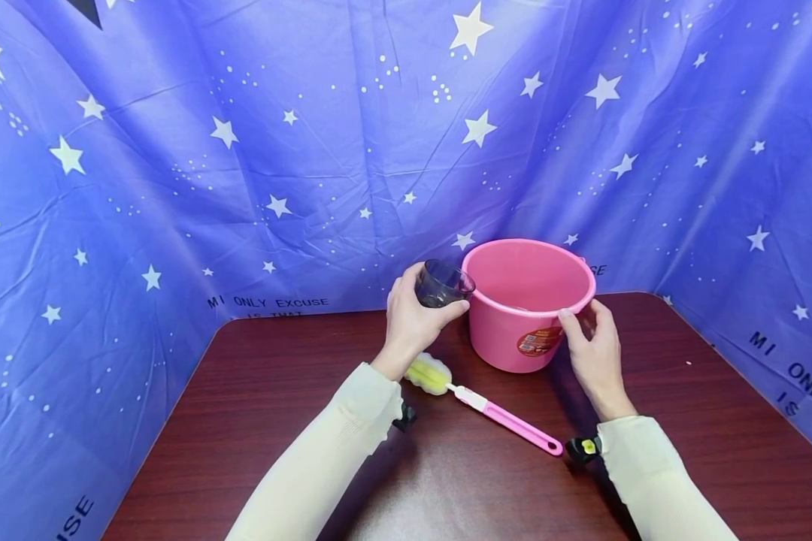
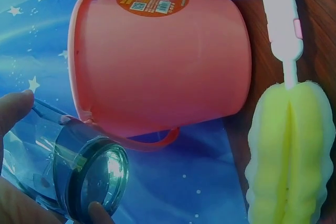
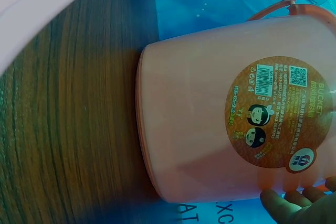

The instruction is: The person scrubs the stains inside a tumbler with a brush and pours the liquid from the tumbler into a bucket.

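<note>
My left hand (image 1: 409, 315) grips a dark see-through glass cup (image 1: 440, 284), held tilted beside the left rim of a pink bucket (image 1: 504, 338). In the left wrist view the thick round base of the cup (image 2: 97, 174) shows, with fingers around its wall. The bucket stands upright on the table. At its right side my right hand (image 1: 598, 361) holds it near the rim, thumb at the front and fingers against the outer wall. Fingertips (image 3: 275, 200) meet the bucket wall in the right wrist view. The cup's contents cannot be made out.
A sponge cup brush lies in front of the bucket, its yellow and white head (image 1: 428, 374) near my left wrist and its pink handle (image 1: 521, 428) towards my right wrist. The brown table (image 1: 257, 421) meets a blue star-patterned cloth (image 1: 338, 188) behind and at both sides.
</note>
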Action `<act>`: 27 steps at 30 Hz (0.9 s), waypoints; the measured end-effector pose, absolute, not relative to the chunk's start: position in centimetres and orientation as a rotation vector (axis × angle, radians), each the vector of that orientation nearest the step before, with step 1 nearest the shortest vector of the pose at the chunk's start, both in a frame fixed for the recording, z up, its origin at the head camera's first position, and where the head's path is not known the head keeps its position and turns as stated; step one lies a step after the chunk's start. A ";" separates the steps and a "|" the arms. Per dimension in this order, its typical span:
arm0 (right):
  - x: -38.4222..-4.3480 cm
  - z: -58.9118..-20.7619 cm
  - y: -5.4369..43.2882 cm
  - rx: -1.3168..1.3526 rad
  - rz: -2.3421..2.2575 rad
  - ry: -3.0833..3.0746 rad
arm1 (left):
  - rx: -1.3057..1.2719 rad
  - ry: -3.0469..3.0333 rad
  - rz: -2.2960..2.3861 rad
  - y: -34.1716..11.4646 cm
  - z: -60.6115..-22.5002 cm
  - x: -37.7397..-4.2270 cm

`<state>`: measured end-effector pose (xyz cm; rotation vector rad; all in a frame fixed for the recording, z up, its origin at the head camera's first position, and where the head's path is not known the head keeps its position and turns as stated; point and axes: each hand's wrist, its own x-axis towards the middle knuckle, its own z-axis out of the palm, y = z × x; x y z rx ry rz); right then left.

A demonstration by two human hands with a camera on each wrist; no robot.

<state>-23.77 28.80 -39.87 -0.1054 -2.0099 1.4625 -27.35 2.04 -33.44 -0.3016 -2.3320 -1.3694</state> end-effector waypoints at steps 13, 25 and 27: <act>-23.7 -39.8 28.7 -0.109 1.458 -2.008 | -0.285 -2.362 -1.358 2.8 -32.8 -27.5; -23.6 -39.6 28.5 -0.108 1.464 -2.002 | -0.286 -2.404 -1.295 3.3 -32.3 -27.8; -23.6 -39.6 28.5 -0.109 1.464 -2.002 | -0.283 -2.413 -1.290 3.3 -32.2 -27.8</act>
